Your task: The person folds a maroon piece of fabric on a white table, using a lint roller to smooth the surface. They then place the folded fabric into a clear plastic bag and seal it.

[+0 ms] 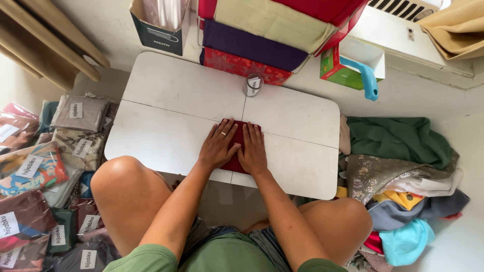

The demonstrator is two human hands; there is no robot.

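Note:
A small folded dark red cloth (239, 137) lies near the front edge of a low white folding table (171, 106). My left hand (218, 146), with a ring on one finger, presses flat on the cloth's left half. My right hand (253, 148) lies flat on its right half, fingers together and pointing away from me. Both palms cover most of the cloth. My bare knees stick out on either side below the table.
A roll of clear tape (252, 84) stands at the table's far edge. Stacked folded fabrics (252, 45) and a green box (339, 68) sit behind it. Bagged cloths with labels (45, 166) pile at left; loose cloths (403, 171) heap at right.

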